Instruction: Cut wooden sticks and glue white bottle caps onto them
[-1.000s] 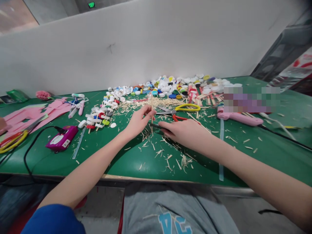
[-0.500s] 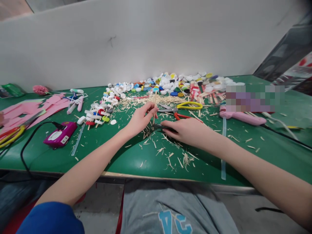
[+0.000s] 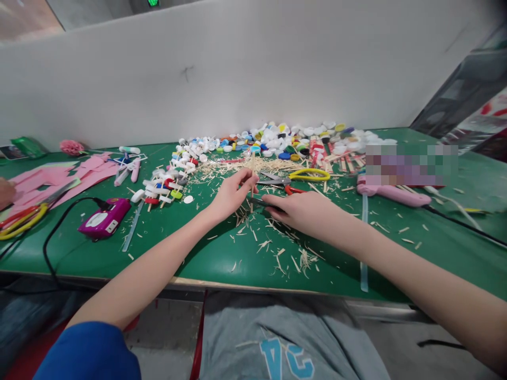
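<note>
My left hand (image 3: 233, 192) pinches a thin pale wooden stick (image 3: 253, 160), which stands close to upright over the table. In my right hand (image 3: 295, 210) is a dark, slim knife (image 3: 259, 202), its front end against the stick's lower part just below my left fingers. My right fingers cover most of its handle. Pale wood shavings (image 3: 304, 259) lie on the green table (image 3: 214, 258) under and around both hands. Just beyond the right hand rest scissors (image 3: 282, 180) with one yellow and one red-orange handle.
Many bottle caps (image 3: 269, 140) are heaped along the white partition (image 3: 237, 68). A pink glue gun (image 3: 400, 194) lies at right. Leftward are a purple power socket (image 3: 103, 217) with a black cable, pink paper (image 3: 39, 179), other scissors (image 3: 24, 222) and another person's hand (image 3: 6, 192).
The view has shifted slightly, so the scene sits a little lower and rightward. The knife has moved slightly up along the stick. More of the other person's hand shows at left.
</note>
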The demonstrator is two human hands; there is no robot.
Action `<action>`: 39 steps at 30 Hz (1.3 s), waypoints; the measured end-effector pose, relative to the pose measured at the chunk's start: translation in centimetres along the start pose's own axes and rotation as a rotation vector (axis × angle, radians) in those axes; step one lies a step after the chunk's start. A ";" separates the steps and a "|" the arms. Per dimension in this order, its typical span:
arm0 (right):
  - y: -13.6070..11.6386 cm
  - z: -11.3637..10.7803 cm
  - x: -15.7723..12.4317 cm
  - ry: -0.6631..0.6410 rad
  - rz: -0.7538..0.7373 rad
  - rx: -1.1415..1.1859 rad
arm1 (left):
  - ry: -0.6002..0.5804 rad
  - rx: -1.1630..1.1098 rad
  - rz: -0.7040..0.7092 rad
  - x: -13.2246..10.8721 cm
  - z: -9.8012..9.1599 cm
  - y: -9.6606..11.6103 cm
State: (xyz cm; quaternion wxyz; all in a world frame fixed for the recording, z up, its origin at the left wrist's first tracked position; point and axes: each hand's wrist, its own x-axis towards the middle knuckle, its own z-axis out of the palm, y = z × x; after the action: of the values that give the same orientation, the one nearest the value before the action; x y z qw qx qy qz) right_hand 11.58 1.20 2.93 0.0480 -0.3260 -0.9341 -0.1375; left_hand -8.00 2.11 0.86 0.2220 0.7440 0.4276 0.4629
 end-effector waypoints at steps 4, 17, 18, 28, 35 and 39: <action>0.0 0.1 0.1 0.013 -0.006 -0.013 | 0.009 -0.013 -0.008 0.0 -0.1 -0.3; -0.5 -0.4 0.2 -0.085 -0.005 -0.057 | 0.003 0.018 0.017 0.0 0.0 -0.1; -0.6 -0.6 0.2 -0.097 -0.005 -0.062 | 0.006 0.016 0.014 0.0 0.0 -0.2; -1.0 -1.0 0.2 -0.148 0.014 -0.008 | 0.006 0.057 0.016 0.0 -0.1 0.0; -0.5 1.2 -0.1 -0.076 -0.039 0.035 | -0.042 0.083 0.114 -0.1 0.2 0.5; -0.2 0.8 -0.3 -0.061 -0.053 0.080 | -0.021 0.057 0.030 0.0 -0.1 0.0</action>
State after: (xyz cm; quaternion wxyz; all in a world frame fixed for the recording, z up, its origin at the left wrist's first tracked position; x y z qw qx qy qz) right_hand 11.65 1.12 2.05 0.0289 -0.3028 -0.9482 -0.0913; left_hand -8.04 2.07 0.91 0.1982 0.7612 0.4269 0.4461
